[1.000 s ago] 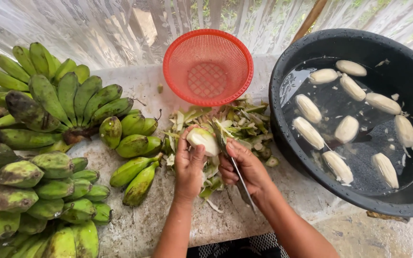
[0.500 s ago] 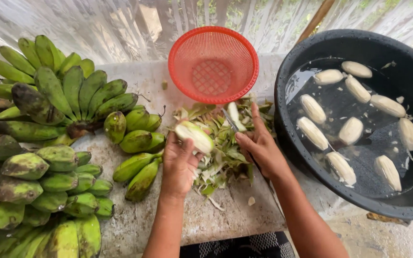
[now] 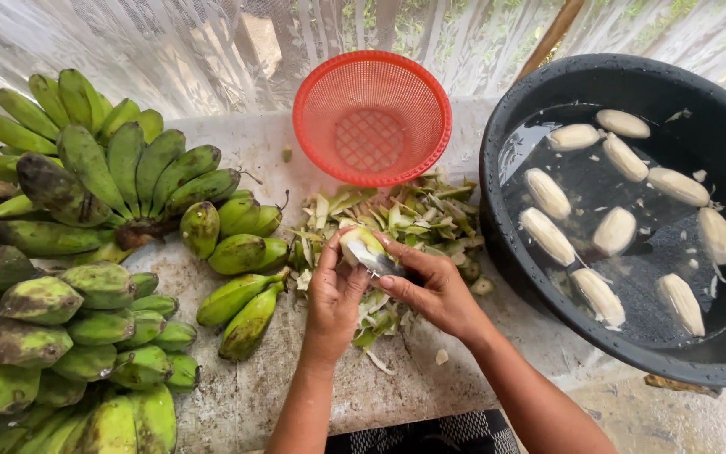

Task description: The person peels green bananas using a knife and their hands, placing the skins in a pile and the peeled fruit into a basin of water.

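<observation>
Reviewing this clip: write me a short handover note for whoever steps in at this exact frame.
Left hand holds a partly peeled banana over the peel pile.
Right hand presses a knife blade to it.
Done: peeled bananas float in the black tub.
Left: green bunches and loose green bananas on the table; red basket holds nothing.

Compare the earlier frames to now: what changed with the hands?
The right hand, out over the peel scraps half a second ago, has come back and set the knife against the half-peeled banana. The left hand keeps its grip on it. Basket, basin and bunches unchanged.
</observation>
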